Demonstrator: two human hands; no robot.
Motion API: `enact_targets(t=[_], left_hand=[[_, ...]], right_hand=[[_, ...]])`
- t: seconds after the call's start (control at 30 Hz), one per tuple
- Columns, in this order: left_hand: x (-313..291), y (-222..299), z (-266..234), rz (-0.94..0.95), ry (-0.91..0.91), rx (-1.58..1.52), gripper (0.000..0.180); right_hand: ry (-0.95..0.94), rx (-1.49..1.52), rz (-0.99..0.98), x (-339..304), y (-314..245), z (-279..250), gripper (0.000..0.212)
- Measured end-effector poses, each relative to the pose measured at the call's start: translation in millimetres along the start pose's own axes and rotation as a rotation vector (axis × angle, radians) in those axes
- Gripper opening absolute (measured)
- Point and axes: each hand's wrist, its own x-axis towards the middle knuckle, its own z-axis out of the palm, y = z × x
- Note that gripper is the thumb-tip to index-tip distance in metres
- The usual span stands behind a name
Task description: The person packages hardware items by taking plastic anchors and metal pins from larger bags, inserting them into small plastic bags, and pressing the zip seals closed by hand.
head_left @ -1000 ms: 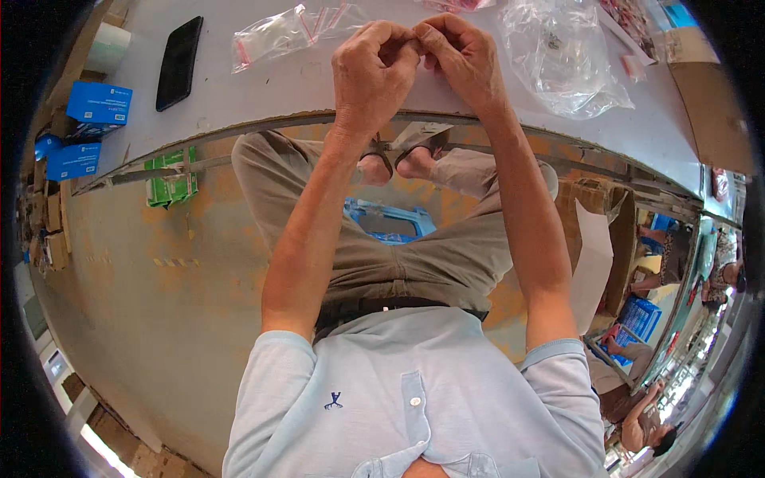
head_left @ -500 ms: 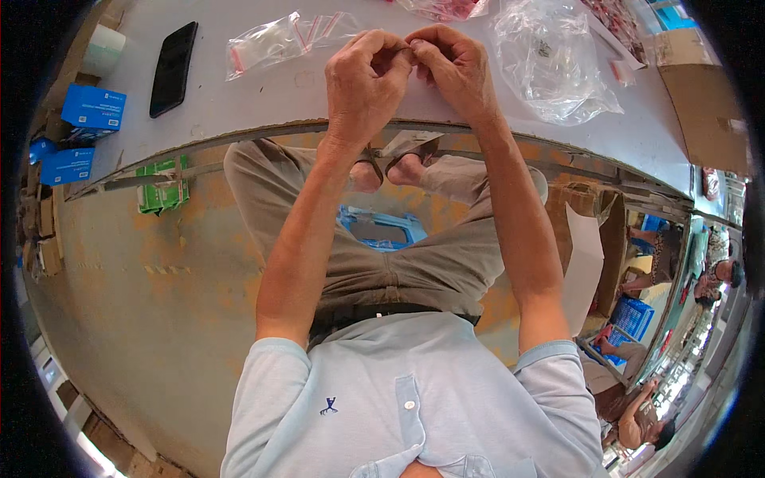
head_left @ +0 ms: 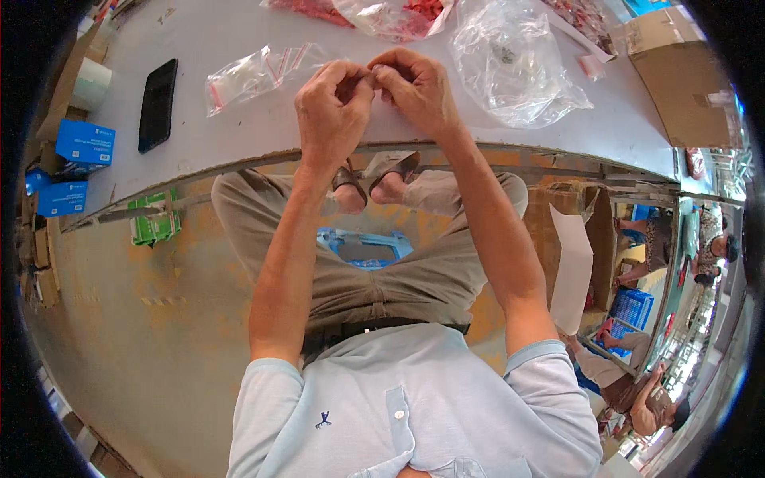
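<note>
Over the near edge of the pale table, my left hand (head_left: 331, 115) and my right hand (head_left: 420, 92) meet with thumbs and fingertips pinched together. Whatever sits between the fingertips is too small and covered to make out. Just left of my left hand lie small clear zip bags (head_left: 249, 80) with red strips. A large crumpled clear plastic bag (head_left: 514, 72) is on the table to the right of my right hand. Beyond the hands, a clear bag with red pieces (head_left: 398, 20) rests at the far side.
A black phone (head_left: 158, 106) lies at the left, with blue boxes (head_left: 85, 143) and a white roll (head_left: 91, 84) past it. At the right end stands a cardboard box (head_left: 677, 80). Below the table is a blue plastic stool (head_left: 366, 248). Other people sit at far right.
The whole view has shifted, so the table and both hands appear further left and lower. Both hands stay pinched together, with only slight finger movement.
</note>
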Motion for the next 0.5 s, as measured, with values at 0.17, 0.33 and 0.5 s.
enact_targets(t=[0.17, 0.33, 0.5], left_hand=[[-2, 0, -5, -0.003, -0.002, -0.003, 0.006], [-6, -3, -5, 0.043, 0.022, -0.04, 0.005], [-18, 1, -21, 0.154, -0.064, -0.039, 0.01]], right_hand=[[-0.011, 0.0, -0.022, -1, -1, 3, 0.02], [-0.007, -0.003, 0.008, 0, -2, 6, 0.018], [0.022, -0.115, 0.02, -1, -4, 8, 0.015]])
